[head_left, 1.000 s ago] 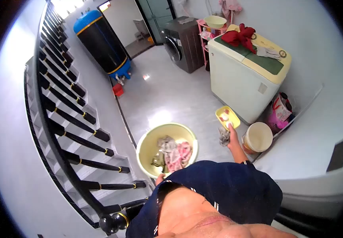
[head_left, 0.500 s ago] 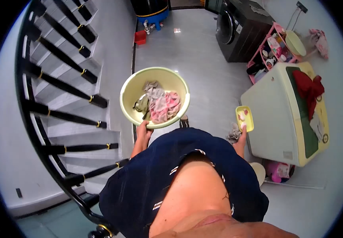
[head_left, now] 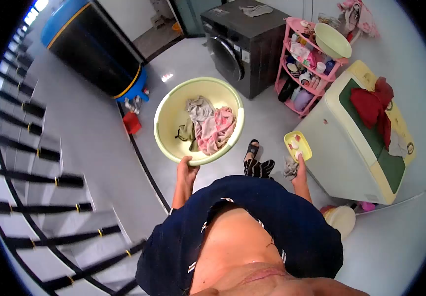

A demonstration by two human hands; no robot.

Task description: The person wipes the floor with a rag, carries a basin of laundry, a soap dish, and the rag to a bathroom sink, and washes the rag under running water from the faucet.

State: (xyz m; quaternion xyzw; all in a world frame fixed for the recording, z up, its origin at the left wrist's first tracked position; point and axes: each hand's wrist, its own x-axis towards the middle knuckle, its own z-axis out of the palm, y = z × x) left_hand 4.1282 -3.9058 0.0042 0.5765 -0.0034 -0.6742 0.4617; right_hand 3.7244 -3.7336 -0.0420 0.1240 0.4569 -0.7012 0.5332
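My left hand (head_left: 187, 170) grips the near rim of a pale yellow-green basin (head_left: 166, 106), thumb on top of the edge. Inside the basin lie a pink patterned cloth (head_left: 215, 130), a greyish cloth (head_left: 201, 108) and an olive-green piece with a dark strap (head_left: 186, 132). In my right hand (head_left: 299, 170) is a small yellow soap dish (head_left: 289, 140), my thumb pressing into it. Pale pieces that look like soap (head_left: 295, 143) sit in the dish. A crumpled grey cloth (head_left: 290, 168) hangs beside the same hand, its hold partly hidden.
A twin-tub washing machine (head_left: 341, 133) with red cloth (head_left: 370, 108) on top stands at right. Beyond are a pink shelf rack (head_left: 284, 59) and a dark front-loading washer (head_left: 245, 44). A black-and-blue tank (head_left: 94, 54), a red dustpan (head_left: 132, 123) and the stair railing (head_left: 30, 177) are left.
My view has turned, so the tank and more of the rack show. A sandalled foot has come into sight. Both hands keep hold of the basin and soap dish.
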